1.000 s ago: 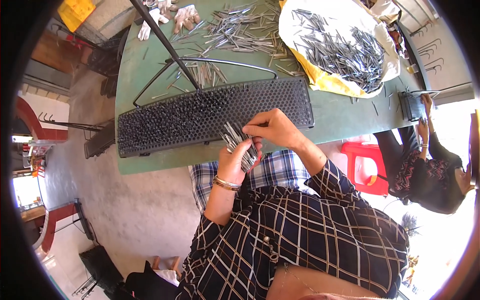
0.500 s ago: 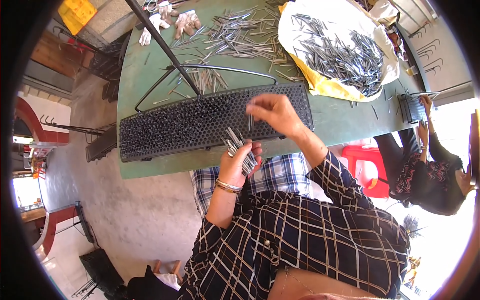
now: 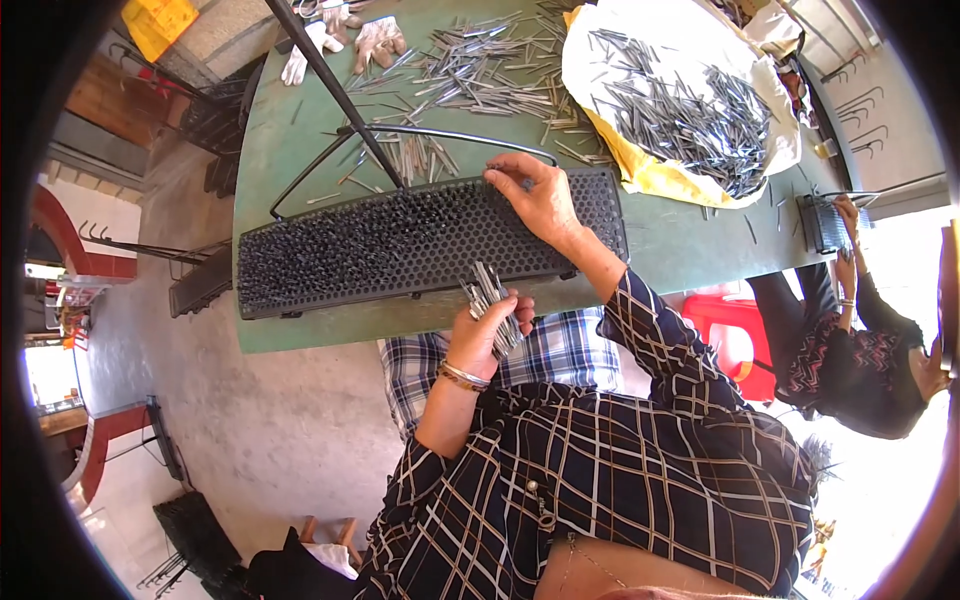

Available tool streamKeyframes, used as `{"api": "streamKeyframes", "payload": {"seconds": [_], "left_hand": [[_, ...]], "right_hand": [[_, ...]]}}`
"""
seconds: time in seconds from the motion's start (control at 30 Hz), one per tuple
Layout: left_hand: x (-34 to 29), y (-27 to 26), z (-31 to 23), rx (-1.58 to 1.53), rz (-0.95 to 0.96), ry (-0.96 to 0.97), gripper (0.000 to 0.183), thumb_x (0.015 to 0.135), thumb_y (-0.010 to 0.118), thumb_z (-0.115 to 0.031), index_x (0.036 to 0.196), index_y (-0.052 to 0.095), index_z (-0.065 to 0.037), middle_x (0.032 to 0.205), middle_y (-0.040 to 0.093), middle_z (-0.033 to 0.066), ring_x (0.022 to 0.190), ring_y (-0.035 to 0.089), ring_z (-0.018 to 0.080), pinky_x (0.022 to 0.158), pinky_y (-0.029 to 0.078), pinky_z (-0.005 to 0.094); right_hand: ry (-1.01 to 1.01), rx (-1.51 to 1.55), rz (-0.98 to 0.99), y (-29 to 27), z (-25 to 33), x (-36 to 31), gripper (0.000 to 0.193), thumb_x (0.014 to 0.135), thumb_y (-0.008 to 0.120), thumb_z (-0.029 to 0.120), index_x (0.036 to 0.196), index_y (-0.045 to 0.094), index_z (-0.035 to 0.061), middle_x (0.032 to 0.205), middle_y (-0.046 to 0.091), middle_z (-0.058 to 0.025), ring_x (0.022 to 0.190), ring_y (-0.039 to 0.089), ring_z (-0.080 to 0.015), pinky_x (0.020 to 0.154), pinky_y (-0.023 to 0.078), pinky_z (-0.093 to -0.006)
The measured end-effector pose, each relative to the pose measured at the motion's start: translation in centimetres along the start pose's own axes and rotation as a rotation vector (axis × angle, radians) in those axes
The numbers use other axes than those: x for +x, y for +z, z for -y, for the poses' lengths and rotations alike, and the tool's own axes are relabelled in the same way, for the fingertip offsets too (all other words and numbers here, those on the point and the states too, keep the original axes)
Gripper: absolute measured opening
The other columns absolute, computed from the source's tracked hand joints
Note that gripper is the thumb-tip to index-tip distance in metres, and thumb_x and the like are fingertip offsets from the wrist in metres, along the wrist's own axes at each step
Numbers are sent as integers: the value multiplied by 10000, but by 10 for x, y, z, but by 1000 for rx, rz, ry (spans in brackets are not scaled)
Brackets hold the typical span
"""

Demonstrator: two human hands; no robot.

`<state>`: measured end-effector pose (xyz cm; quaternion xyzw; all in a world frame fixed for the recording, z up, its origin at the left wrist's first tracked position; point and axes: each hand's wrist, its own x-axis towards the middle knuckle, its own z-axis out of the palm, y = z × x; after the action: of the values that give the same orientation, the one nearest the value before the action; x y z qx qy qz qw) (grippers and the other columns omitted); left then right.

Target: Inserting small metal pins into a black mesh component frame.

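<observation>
A long black perforated rack (image 3: 380, 245) lies across the green table (image 3: 690, 250), its holes filled with metal pins. My left hand (image 3: 490, 330) is held near the table's front edge and grips a bundle of metal pins (image 3: 487, 298) that point up. My right hand (image 3: 535, 195) reaches over the rack's far right part, with its fingertips pinching a single pin at the rack's back edge.
Loose pins (image 3: 480, 70) are scattered on the far table. A white and yellow sheet (image 3: 640, 100) holds a big heap of pins. Work gloves (image 3: 370, 40) lie at the back. A dark rod (image 3: 335, 95) slants over the rack. Another person (image 3: 860, 330) sits at the right beside a red stool (image 3: 725, 335).
My right hand has left the bundle in my left hand and moved up and away across the rack to its back edge. My left hand stayed near the table's front edge.
</observation>
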<state>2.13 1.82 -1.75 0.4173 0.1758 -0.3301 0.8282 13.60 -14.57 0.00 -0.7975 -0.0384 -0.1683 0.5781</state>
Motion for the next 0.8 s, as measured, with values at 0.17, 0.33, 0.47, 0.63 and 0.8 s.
{"api": "streamKeyframes", "payload": {"seconds": [0.17,0.33,0.47,0.63,0.8], "left_hand": [[2,-2,0,-7,19,-23,220,865,574,-87,1066,550,-2,983,636,156,828,656,232,710,578,378],[3,-5,-1,-30,30,-33,236,862,570,-81,1079,543,7,999,629,169,859,652,244,719,578,389],[1,-3,-2,-5,-6,-16,234,862,570,-84,1077,549,5,981,638,172,836,656,243,700,581,388],[0,-1,-3,27,-6,-1,228,863,573,-87,1072,555,3,962,647,168,813,661,239,679,584,380],[-1,-1,-4,29,12,2,234,858,586,-95,1067,558,8,964,647,163,806,665,236,670,585,369]], "right_hand": [[-14,-26,-34,1,0,-2,178,827,679,133,972,662,31,841,689,-66,744,637,-125,698,503,-269],[-35,-7,-43,5,-3,-3,179,831,673,125,980,659,26,840,686,-75,751,635,-126,707,502,-267],[-41,12,-46,6,-5,-2,179,831,670,114,987,658,26,856,686,-81,776,637,-124,721,502,-259],[-56,-32,-15,4,-7,-4,182,824,673,100,992,656,31,862,684,-84,780,643,-138,722,508,-265],[-334,-322,-12,3,0,-2,204,784,686,90,983,664,48,879,675,-90,811,618,-223,770,478,-324]]}}
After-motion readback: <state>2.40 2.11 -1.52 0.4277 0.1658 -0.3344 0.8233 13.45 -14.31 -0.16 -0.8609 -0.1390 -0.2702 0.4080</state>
